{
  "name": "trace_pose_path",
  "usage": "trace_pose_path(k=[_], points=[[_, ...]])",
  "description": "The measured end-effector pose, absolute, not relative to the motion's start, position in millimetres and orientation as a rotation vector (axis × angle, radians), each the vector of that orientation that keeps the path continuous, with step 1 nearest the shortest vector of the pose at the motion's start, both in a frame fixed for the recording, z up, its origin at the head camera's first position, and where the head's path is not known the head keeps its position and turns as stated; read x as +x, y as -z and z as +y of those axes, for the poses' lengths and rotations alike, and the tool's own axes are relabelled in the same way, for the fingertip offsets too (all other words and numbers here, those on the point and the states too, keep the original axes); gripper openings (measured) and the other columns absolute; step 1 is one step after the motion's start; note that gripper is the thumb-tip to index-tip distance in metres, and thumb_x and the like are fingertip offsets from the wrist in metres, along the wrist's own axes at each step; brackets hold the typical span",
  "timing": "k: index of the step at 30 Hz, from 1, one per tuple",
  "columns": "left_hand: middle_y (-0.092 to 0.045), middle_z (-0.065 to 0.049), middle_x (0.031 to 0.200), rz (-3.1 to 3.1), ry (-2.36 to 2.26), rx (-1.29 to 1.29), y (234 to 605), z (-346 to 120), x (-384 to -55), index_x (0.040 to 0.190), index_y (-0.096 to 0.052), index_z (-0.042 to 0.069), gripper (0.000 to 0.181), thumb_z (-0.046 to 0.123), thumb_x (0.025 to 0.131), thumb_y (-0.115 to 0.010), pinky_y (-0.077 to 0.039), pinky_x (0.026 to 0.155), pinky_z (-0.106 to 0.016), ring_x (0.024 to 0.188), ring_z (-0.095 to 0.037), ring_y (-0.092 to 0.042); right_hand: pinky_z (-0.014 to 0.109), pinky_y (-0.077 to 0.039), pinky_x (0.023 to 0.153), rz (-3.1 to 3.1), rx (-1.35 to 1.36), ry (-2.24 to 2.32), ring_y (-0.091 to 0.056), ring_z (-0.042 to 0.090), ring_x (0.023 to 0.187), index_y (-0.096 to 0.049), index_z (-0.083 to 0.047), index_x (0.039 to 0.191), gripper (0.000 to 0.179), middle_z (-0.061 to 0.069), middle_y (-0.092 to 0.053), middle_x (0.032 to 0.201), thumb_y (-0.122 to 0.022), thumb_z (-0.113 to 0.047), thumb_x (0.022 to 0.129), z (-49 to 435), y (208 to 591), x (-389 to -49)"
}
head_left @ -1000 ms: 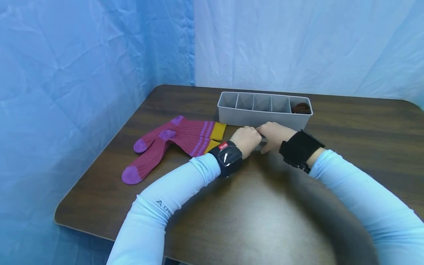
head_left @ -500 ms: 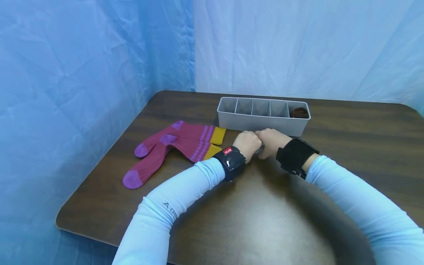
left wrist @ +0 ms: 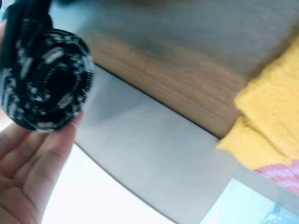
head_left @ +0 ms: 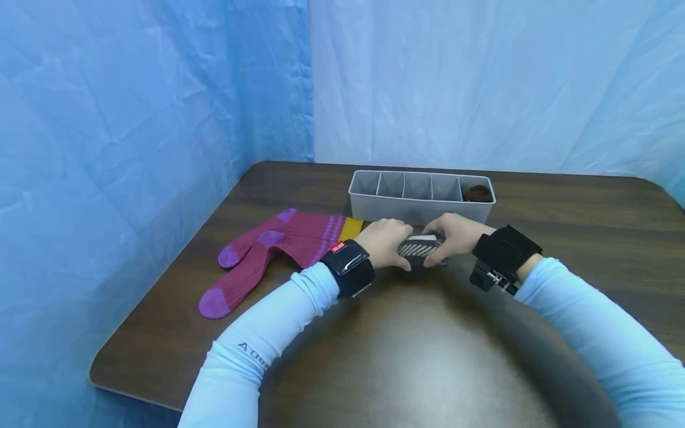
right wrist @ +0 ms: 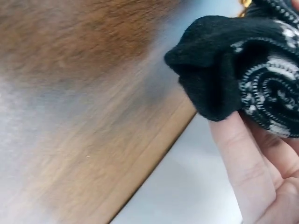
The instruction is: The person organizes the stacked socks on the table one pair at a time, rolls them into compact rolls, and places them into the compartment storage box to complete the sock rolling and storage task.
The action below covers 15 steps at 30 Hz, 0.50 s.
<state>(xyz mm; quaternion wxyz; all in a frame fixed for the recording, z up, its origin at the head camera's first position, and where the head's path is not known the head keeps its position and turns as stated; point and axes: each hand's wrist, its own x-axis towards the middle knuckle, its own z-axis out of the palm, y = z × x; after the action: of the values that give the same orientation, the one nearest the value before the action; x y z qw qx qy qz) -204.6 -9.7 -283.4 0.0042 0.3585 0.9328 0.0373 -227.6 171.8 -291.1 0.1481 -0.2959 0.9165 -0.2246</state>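
Observation:
A pair of black socks with white patterning (head_left: 419,250), rolled into a bundle, lies between my two hands in front of the grey box. My left hand (head_left: 381,244) holds its left end, thumb on the near side and fingers on the far side. At the right end, my right hand (head_left: 455,236) grips it the same way. The left wrist view shows a round spiral end of the roll (left wrist: 58,81) against the fingertips. In the right wrist view, a loose black fold (right wrist: 205,70) sticks out beside the spiral, above the fingers (right wrist: 243,161).
A grey divided box (head_left: 401,210) stands behind the hands, with a brown rolled item (head_left: 478,194) in its rightmost compartment. Left of the hands, maroon socks with purple toes and yellow cuffs (head_left: 302,235) lie flat on the dark wooden table (head_left: 428,362). Blue sheeting hangs behind.
My hands have moved apart from being close together, the left hand leftward and the right hand rightward, exposing the rolled socks between them. The head view has tilted slightly upward.

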Motion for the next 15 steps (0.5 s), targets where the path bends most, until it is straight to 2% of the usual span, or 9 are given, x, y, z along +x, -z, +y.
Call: trace_pose_path(k=[6,10,13,15], points=[[-0.056,-0.001,0.101,3.028,-0.198,1.206,293,-11,-214,0.112,-0.042,0.01,0.057,0.039,0.068,-0.064,-0.046,0.079,-0.025,0.087,-0.012,-0.051,0.027,-0.045,0.067,2.695,-0.747,0.837,-0.052,0.015,0.075,-0.055,-0.002,0.107,0.054,0.007,-0.06,0.09,-0.071,-0.032,0.065,179,285,-229],[-0.055,0.0,0.1,3.175,-0.367,1.154,288,-18,-229,0.113,-0.041,0.013,0.06,0.045,0.067,-0.061,-0.047,0.073,-0.026,0.088,-0.011,-0.052,0.035,-0.044,0.074,2.846,-0.685,0.914,-0.053,0.023,0.086,-0.046,0.0,0.118,0.062,0.015,-0.056,0.101,-0.067,-0.034,0.07,182,264,-230],[-0.054,0.0,0.108,3.233,-0.55,1.015,275,-30,-241,0.117,-0.043,0.013,0.062,0.049,0.068,-0.061,-0.045,0.078,-0.028,0.097,-0.013,-0.051,0.039,-0.043,0.076,2.972,-0.607,0.915,-0.052,0.028,0.092,-0.042,0.0,0.121,0.065,0.02,-0.053,0.107,-0.066,-0.033,0.07,185,238,-234],[-0.051,-0.002,0.116,3.242,-0.681,0.87,265,-40,-252,0.12,-0.042,0.012,0.062,0.048,0.072,-0.059,-0.041,0.086,-0.029,0.106,-0.015,-0.048,0.043,-0.042,0.078,3.085,-0.547,0.87,-0.05,0.032,0.093,-0.042,0.001,0.122,0.064,0.022,-0.051,0.109,-0.066,-0.029,0.07,187,219,-238]])
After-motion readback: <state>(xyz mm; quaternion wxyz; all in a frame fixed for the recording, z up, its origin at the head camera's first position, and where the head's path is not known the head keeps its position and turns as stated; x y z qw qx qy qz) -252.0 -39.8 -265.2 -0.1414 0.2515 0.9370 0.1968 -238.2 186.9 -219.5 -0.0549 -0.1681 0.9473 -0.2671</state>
